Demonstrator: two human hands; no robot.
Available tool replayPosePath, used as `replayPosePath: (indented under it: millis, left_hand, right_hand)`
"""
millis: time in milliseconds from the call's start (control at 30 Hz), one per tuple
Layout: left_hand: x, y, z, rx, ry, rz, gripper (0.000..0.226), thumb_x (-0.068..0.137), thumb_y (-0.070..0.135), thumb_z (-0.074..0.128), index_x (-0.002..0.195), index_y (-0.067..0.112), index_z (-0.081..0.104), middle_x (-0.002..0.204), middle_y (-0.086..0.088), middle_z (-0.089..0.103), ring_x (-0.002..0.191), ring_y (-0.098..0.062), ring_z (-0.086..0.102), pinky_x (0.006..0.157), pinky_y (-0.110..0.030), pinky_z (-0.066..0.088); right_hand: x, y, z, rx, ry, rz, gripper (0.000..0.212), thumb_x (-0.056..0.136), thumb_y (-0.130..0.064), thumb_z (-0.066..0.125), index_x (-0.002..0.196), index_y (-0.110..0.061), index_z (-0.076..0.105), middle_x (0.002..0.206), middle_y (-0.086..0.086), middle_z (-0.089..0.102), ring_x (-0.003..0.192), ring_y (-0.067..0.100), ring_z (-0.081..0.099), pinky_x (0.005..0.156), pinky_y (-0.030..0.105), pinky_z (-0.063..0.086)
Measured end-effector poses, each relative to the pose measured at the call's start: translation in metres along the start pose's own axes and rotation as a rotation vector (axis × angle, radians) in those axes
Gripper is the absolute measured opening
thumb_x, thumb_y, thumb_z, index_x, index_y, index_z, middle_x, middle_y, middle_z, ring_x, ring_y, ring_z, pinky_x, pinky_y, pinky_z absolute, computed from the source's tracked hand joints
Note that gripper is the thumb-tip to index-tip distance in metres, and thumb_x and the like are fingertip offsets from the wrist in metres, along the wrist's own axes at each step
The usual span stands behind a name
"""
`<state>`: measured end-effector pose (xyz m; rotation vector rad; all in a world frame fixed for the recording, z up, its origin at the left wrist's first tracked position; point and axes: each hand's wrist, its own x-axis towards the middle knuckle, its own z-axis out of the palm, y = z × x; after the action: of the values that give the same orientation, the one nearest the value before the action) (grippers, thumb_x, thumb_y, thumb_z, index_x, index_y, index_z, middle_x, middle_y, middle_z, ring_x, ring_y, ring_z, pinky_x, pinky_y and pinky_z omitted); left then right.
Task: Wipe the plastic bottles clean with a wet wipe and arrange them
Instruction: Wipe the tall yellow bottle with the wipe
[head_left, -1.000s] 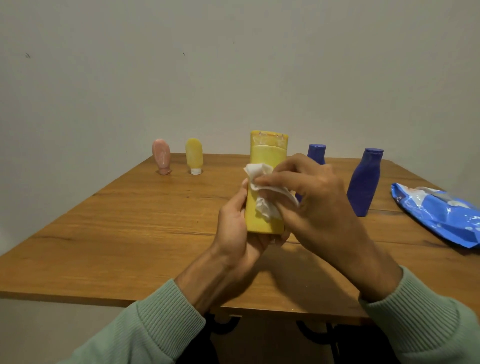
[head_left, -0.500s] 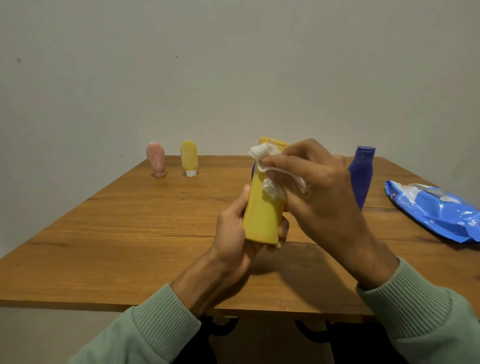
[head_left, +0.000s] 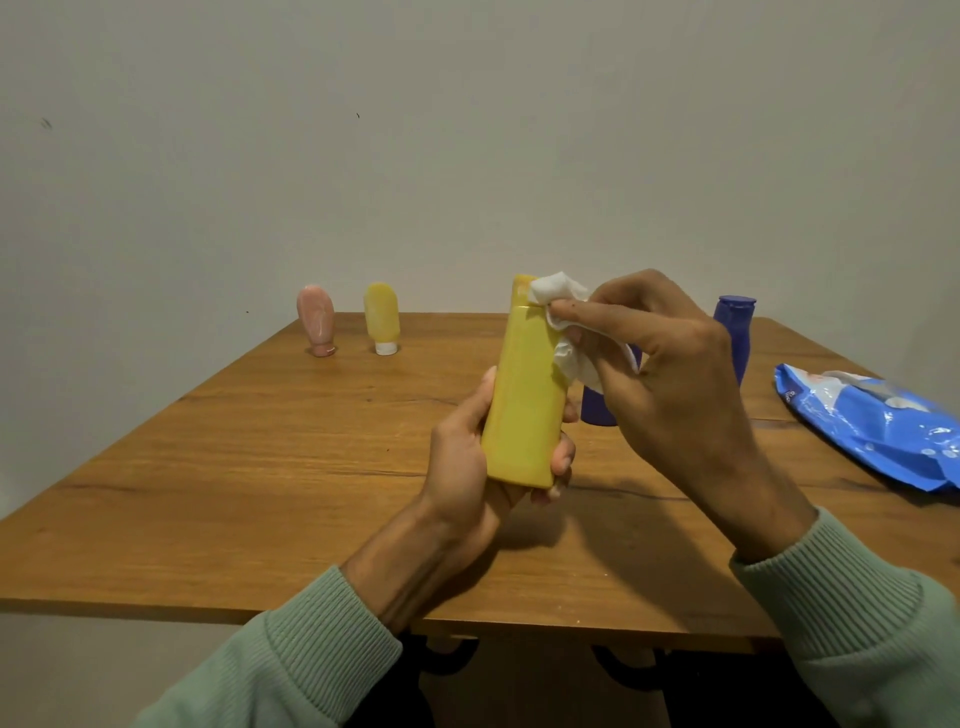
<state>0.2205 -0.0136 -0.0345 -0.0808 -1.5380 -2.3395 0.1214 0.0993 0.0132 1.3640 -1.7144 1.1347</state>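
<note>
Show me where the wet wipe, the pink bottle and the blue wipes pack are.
wet wipe (head_left: 558, 296): head view, on its bunched upper part.
pink bottle (head_left: 315, 317): head view, on the middle of its body.
blue wipes pack (head_left: 878, 431): head view, on its blue top face.

Big yellow bottle (head_left: 524, 395) was held upright, tilted slightly, above table; white wet wipe (head_left: 558, 299) was pressed vs its top. Pink bottle (head_left: 316, 319) & small yellow bottle (head_left: 382, 317) were stood cap-down at far edge. Two blue bottles (head_left: 733, 332) were partly hidden.
</note>
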Motion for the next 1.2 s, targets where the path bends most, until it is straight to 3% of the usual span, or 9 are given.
replayPosePath:
  millis: [167, 300, 633, 800, 933, 1000, 1100, 1200]
  left_hand:
    - [-0.003, 0.001, 0.001, 0.126, 0.007, -0.029, 0.063, 0.102, 0.051, 0.021, 0.092, 0.013, 0.071, 0.072, -0.017, 0.055, 0.060, -0.025, 0.048, 0.056, -0.034, 0.033]
    - [-0.002, 0.002, 0.001, 0.095, 0.019, -0.013, 0.062, 0.102, 0.050, 0.021, 0.108, 0.001, 0.058, 0.072, -0.016, 0.055, 0.058, -0.025, 0.048, 0.054, -0.033, 0.034]
    - [-0.004, 0.001, 0.003, 0.203, 0.029, -0.044, 0.062, 0.101, 0.050, 0.020, 0.114, 0.000, 0.055, 0.072, -0.006, 0.063, 0.059, -0.018, 0.054, 0.052, -0.030, 0.038]
    - [-0.002, 0.001, 0.003, -0.030, 0.040, 0.000, 0.057, 0.102, 0.048, 0.025, 0.105, 0.006, 0.063, 0.080, -0.014, 0.060, 0.060, -0.022, 0.050, 0.051, -0.032, 0.039]
    - [0.000, 0.002, 0.000, -0.059, 0.026, 0.003, 0.062, 0.102, 0.047, 0.024, 0.096, 0.010, 0.073, 0.083, -0.015, 0.057, 0.059, -0.022, 0.049, 0.054, -0.033, 0.036]
    - [0.000, 0.002, -0.001, -0.071, 0.025, -0.009, 0.066, 0.101, 0.049, 0.023, 0.087, 0.012, 0.076, 0.080, -0.016, 0.054, 0.057, -0.023, 0.048, 0.056, -0.034, 0.033]
    - [0.001, 0.001, -0.002, -0.096, 0.013, -0.025, 0.067, 0.100, 0.051, 0.024, 0.086, 0.010, 0.075, 0.076, -0.016, 0.052, 0.055, -0.025, 0.046, 0.055, -0.034, 0.029]
    - [0.002, 0.000, -0.003, -0.118, -0.005, -0.015, 0.065, 0.100, 0.051, 0.024, 0.090, 0.010, 0.073, 0.079, -0.016, 0.052, 0.056, -0.025, 0.046, 0.054, -0.034, 0.028]
  right_hand:
    - [0.001, -0.006, 0.001, -0.109, -0.097, -0.071, 0.043, 0.088, -0.030, 0.040, 0.124, -0.017, 0.060, 0.107, 0.008, 0.051, 0.096, 0.015, 0.047, 0.073, 0.045, 0.047]
    - [0.001, -0.004, -0.003, -0.167, -0.069, -0.073, 0.045, 0.087, -0.027, 0.039, 0.126, -0.017, 0.059, 0.104, 0.008, 0.052, 0.094, 0.019, 0.049, 0.072, 0.041, 0.044]
    - [0.003, -0.008, -0.002, -0.335, -0.155, -0.125, 0.051, 0.087, -0.032, 0.030, 0.130, -0.020, 0.055, 0.111, 0.013, 0.052, 0.094, 0.024, 0.047, 0.071, 0.035, 0.034]
    - [0.001, -0.003, -0.003, -0.242, -0.094, -0.113, 0.045, 0.089, -0.023, 0.037, 0.128, -0.012, 0.057, 0.103, 0.011, 0.052, 0.090, 0.019, 0.048, 0.069, 0.038, 0.046]
    - [0.005, 0.000, -0.007, -0.085, 0.122, -0.032, 0.037, 0.092, -0.002, 0.054, 0.129, -0.005, 0.055, 0.097, 0.007, 0.048, 0.084, 0.002, 0.040, 0.070, 0.009, 0.040]
    - [0.007, -0.004, -0.008, -0.064, 0.207, 0.001, 0.038, 0.091, -0.001, 0.058, 0.128, -0.002, 0.054, 0.096, 0.004, 0.047, 0.081, -0.001, 0.038, 0.069, 0.003, 0.038]
    - [0.004, -0.008, -0.005, -0.057, 0.190, 0.005, 0.038, 0.089, -0.002, 0.059, 0.127, -0.002, 0.055, 0.096, 0.002, 0.048, 0.082, -0.002, 0.040, 0.070, 0.003, 0.039]
    - [-0.002, -0.007, 0.005, -0.059, 0.065, -0.031, 0.038, 0.088, -0.003, 0.060, 0.126, -0.005, 0.056, 0.098, 0.006, 0.054, 0.084, 0.001, 0.045, 0.069, 0.011, 0.044]
